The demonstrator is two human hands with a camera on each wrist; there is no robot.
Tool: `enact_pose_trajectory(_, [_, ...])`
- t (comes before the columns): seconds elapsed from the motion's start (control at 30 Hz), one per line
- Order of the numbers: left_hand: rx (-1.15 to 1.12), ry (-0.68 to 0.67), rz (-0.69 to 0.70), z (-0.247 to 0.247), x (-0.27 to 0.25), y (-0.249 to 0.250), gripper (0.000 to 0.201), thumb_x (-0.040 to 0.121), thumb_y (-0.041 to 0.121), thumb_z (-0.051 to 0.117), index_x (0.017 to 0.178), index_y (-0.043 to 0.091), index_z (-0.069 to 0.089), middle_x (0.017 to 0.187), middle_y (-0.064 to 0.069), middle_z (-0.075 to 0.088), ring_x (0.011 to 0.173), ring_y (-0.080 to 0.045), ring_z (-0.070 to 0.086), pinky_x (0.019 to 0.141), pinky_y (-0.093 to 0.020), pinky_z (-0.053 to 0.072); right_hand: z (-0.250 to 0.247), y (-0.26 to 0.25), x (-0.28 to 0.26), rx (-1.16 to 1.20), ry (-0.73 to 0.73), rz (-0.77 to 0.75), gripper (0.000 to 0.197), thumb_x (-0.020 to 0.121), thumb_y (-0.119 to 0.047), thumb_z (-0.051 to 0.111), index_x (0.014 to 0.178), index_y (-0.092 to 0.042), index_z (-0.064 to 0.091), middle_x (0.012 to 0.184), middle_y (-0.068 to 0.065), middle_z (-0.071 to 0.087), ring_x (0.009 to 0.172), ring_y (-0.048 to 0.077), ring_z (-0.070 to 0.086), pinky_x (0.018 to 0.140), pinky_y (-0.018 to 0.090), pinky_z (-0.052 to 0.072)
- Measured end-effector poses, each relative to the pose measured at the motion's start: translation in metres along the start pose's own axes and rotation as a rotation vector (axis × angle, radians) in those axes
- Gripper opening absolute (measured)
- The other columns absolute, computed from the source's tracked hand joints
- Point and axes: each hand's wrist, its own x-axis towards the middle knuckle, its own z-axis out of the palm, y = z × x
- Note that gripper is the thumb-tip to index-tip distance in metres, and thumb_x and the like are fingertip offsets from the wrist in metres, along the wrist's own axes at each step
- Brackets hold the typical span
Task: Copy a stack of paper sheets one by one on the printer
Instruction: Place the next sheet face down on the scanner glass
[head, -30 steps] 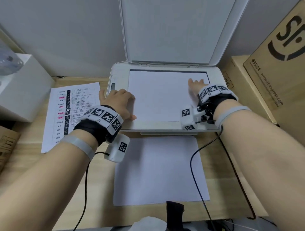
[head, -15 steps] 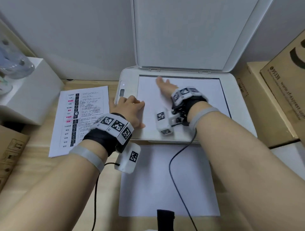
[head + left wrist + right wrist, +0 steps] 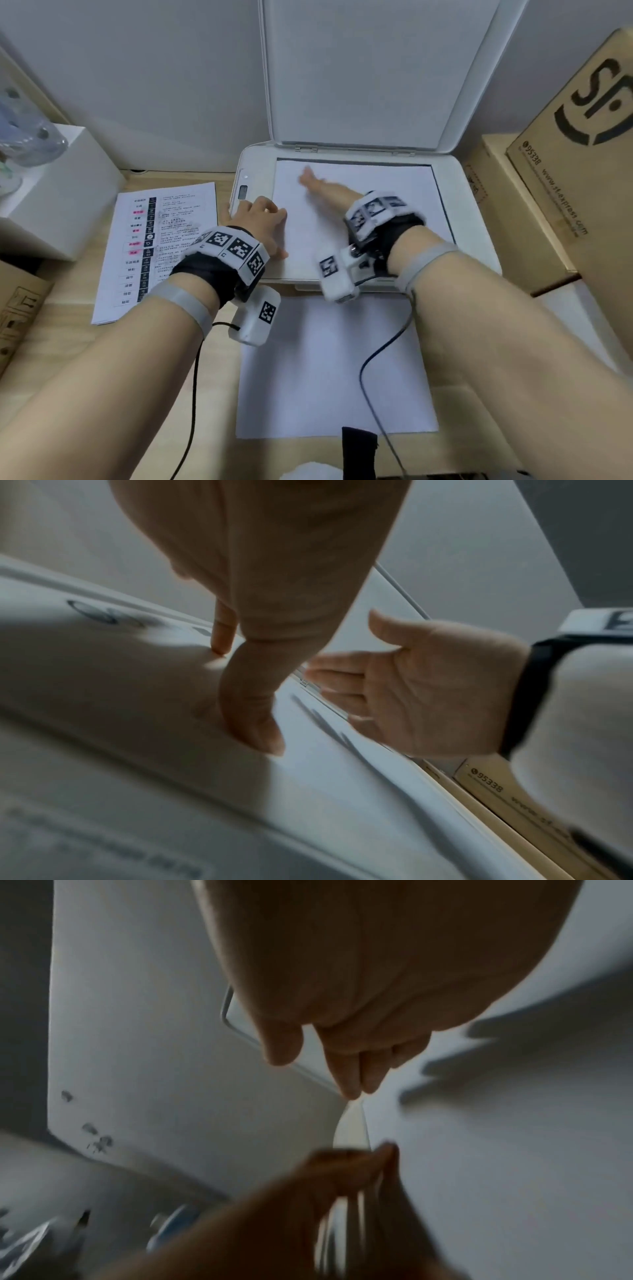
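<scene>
The white printer [image 3: 479, 212] stands with its lid [image 3: 359, 75] raised. A blank-looking white sheet [image 3: 376, 212] lies on the scanner glass. My left hand [image 3: 263, 222] rests at the sheet's left edge, its thumb and a fingertip [image 3: 222, 639] pressing down. My right hand [image 3: 318, 185] reaches across the sheet to its far left part, fingers straight and palm down, holding nothing; the left wrist view shows the right hand [image 3: 411, 691] open. A stack of printed sheets [image 3: 164, 240] lies on the table left of the printer.
A blank white sheet [image 3: 325, 370] lies in front of the printer. Cardboard boxes [image 3: 582, 137] stand close on the right, a white box [image 3: 51, 192] at the left. Black cables [image 3: 376, 353] trail from both wrists over the wooden table.
My right hand has swept flat over the sheet from its far right to its far left. My left hand has stayed at the sheet's left edge.
</scene>
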Motion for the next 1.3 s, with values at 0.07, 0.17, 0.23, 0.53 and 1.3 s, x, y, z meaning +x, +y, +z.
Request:
enact_pose_trajectory(0.07, [-0.004, 0.02, 0.001, 0.004, -0.001, -0.001, 0.073, 0.083, 0.045, 0.067, 0.144, 0.036, 0.029, 0.149, 0.007, 0.025, 0.137, -0.024, 0.021, 0.112, -0.047, 0.015, 0.022, 0.001, -0.007, -0.148, -0.118, -0.016, 0.062, 0.1, -0.052, 0.013, 0.151, -0.017, 0.018, 0.158, 0.004, 0.01, 0.146, 0.023, 0.009, 0.115, 0.037, 0.006])
enact_pose_trajectory(0.17, [0.025, 0.008, 0.013, 0.005, -0.001, -0.002, 0.071, 0.084, 0.046, 0.065, 0.143, 0.033, 0.028, 0.15, 0.005, 0.021, 0.137, -0.026, 0.02, 0.11, -0.047, 0.019, 0.016, 0.026, -0.01, -0.285, -0.085, 0.015, 0.048, 0.105, -0.029, 0.011, 0.151, -0.015, 0.008, 0.159, 0.0, -0.002, 0.146, 0.019, -0.003, 0.114, 0.033, 0.0])
enact_pose_trajectory(0.23, [0.051, -0.014, 0.02, 0.003, 0.001, -0.002, 0.07, 0.085, 0.046, 0.064, 0.143, 0.03, 0.027, 0.151, 0.004, 0.019, 0.137, -0.028, 0.02, 0.109, -0.048, 0.019, -0.006, 0.047, -0.015, -0.245, -0.028, 0.042, 0.05, 0.105, -0.033, 0.01, 0.151, -0.017, 0.003, 0.159, -0.001, -0.004, 0.146, 0.019, -0.004, 0.114, 0.031, 0.0])
enact_pose_trajectory(0.53, [0.133, -0.015, 0.029, -0.001, 0.003, -0.002, 0.075, 0.084, 0.051, 0.062, 0.144, 0.029, 0.024, 0.151, 0.003, 0.018, 0.136, -0.029, 0.023, 0.109, -0.047, 0.022, -0.055, 0.081, -0.041, -0.034, 0.266, 0.191, 0.058, 0.102, -0.043, 0.018, 0.151, -0.013, 0.008, 0.159, 0.007, 0.005, 0.146, 0.022, 0.006, 0.117, 0.036, 0.004])
enact_pose_trajectory(1.3, [0.088, 0.03, -0.017, 0.011, 0.01, -0.006, 0.07, 0.078, 0.053, 0.065, 0.137, 0.038, 0.03, 0.149, 0.009, 0.022, 0.135, -0.03, 0.023, 0.104, -0.053, 0.026, -0.052, 0.131, -0.047, -0.305, 0.26, 0.175, 0.048, 0.101, -0.001, 0.013, 0.148, -0.001, 0.004, 0.157, 0.015, -0.009, 0.145, 0.03, -0.011, 0.118, 0.042, -0.002])
